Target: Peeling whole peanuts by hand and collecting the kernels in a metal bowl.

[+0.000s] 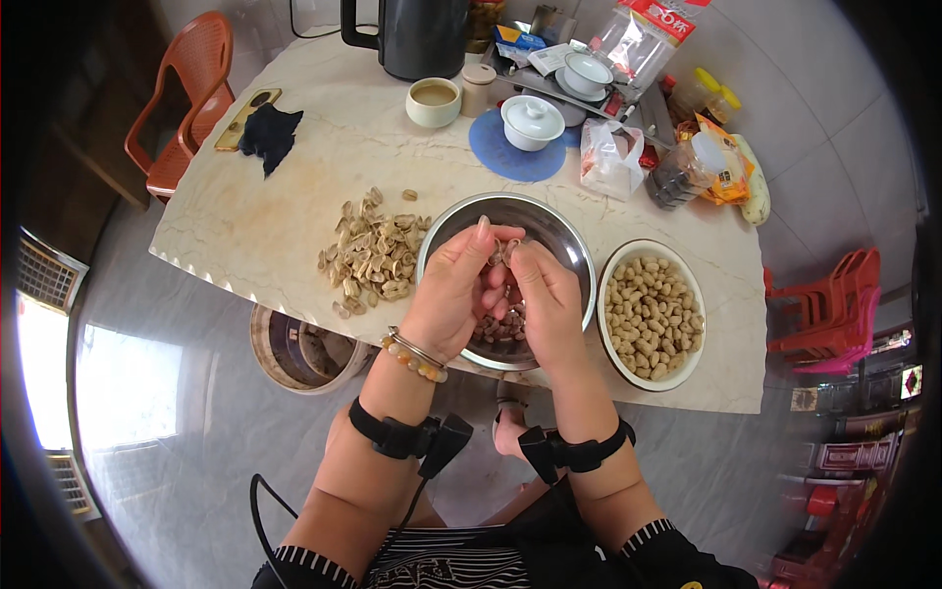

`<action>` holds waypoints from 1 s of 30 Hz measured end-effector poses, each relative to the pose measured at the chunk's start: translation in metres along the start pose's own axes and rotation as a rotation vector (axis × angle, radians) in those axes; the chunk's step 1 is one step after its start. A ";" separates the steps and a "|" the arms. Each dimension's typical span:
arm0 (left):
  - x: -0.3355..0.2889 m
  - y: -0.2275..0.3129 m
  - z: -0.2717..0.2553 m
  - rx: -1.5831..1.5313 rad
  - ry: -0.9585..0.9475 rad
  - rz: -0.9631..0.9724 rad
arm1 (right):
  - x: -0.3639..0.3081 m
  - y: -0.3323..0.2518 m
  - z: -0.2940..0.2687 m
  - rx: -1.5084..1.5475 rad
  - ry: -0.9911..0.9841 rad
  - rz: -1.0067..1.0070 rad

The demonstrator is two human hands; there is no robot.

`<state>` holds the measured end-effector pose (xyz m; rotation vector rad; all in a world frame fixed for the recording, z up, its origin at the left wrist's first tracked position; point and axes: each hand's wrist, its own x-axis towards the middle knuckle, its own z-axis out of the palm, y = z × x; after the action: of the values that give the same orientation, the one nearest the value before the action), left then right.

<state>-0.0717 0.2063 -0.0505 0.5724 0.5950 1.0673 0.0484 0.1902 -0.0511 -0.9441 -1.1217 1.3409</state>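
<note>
Over a steel bowl (570, 239), my left hand (453, 287) and my right hand (548, 296) meet with fingers closed on a peanut (504, 252). Its shell looks split between the thumbs, though the fingers cover much of it. Shelled reddish peanut kernels (500, 328) lie at the bottom of the bowl, partly hidden by my hands. Left of the bowl is a loose heap of broken peanut shells (371, 249). On the right, a white bowl (610, 346) holds whole unshelled peanuts (652, 316).
Toward the back stand a dark kettle (422, 39), a cup of drink (434, 102), a lidded white bowl (533, 122) and a jar (684, 174). A black cloth (270, 134) lies far left. Below the table's front edge is a bucket (275, 344).
</note>
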 end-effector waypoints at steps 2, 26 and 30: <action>0.000 0.002 0.002 0.021 0.002 -0.001 | 0.000 -0.003 -0.006 0.048 -0.036 0.040; -0.005 -0.001 0.006 0.183 -0.002 0.024 | -0.005 -0.007 -0.014 -0.132 0.120 -0.060; -0.003 -0.004 0.003 0.179 -0.027 0.011 | -0.004 -0.001 -0.020 -0.310 0.137 -0.134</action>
<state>-0.0685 0.2017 -0.0504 0.7457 0.6683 1.0215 0.0685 0.1884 -0.0553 -1.1442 -1.2847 0.9953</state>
